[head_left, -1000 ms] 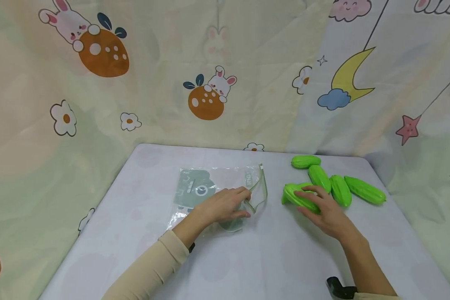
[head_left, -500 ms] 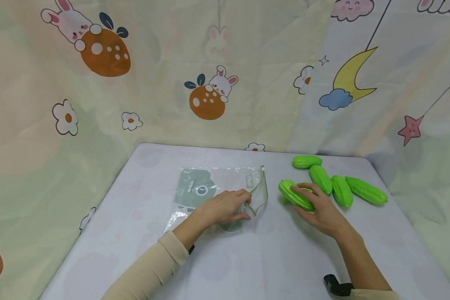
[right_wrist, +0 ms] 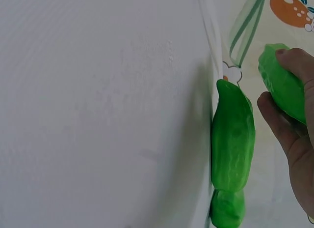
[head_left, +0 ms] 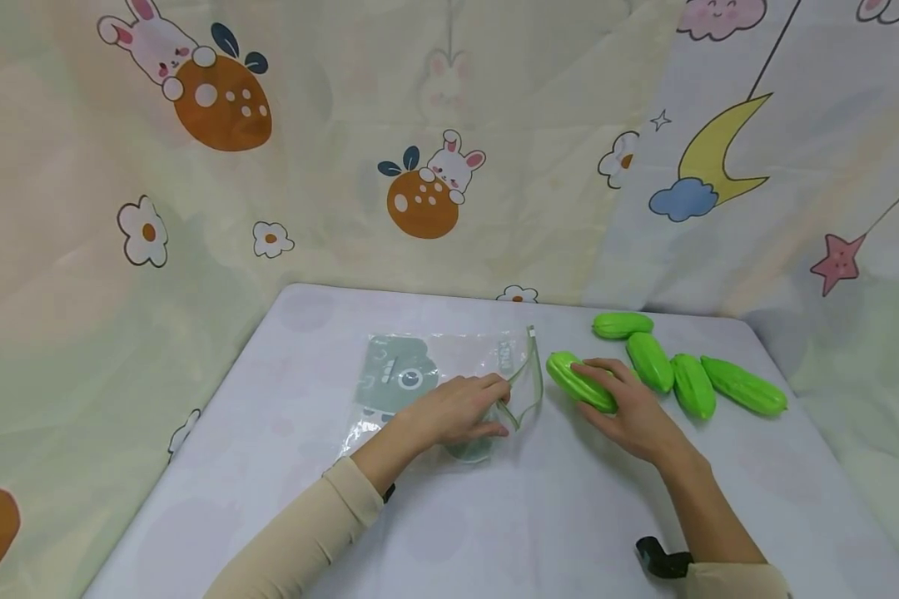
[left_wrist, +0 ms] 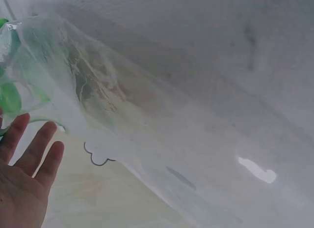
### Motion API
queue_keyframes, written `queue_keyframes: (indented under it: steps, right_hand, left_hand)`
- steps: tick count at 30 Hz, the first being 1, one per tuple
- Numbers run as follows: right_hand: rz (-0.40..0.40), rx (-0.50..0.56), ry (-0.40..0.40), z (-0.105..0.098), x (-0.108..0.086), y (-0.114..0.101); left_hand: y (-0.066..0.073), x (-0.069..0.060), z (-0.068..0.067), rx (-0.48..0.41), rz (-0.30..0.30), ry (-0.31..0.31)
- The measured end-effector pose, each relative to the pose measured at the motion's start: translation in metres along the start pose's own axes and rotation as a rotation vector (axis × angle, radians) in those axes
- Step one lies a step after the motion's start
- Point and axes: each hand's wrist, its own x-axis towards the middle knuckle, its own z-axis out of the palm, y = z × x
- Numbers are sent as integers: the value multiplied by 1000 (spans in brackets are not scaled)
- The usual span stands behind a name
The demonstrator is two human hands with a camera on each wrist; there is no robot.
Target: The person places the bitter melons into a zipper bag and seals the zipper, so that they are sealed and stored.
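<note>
Right hand grips a ridged green gourd near a clear zip bag; left hand, fingers spread, props the bag's mouth apart.
Four other gourds remain on the table, farther right; the bag appears to hold none yet, though glare blurs it.

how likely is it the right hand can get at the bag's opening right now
Probably yes: the right hand, holding a green vegetable, is close to the bag's opening, which faces it, and nothing appears to stand between them.
</note>
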Motion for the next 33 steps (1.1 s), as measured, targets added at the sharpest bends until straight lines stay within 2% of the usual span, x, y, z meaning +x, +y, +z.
queue_keyframes:
  steps: [10, 14, 21, 26, 33]
  right_hand:
    - [9, 34, -51, 7, 12, 0]
    - [14, 34, -88, 8, 16, -1]
    - [-22, 32, -100, 11, 28, -1]
    - [9, 37, -125, 13, 37, -4]
    - [50, -5, -159, 15, 43, -5]
  left_hand:
    - [2, 1, -2, -1, 53, 37]
    - [3, 1, -2, 1, 51, 40]
    - [1, 1, -2, -1, 43, 43]
    - [-1, 2, -2, -9, 31, 34]
    - [-1, 2, -4, -13, 53, 49]
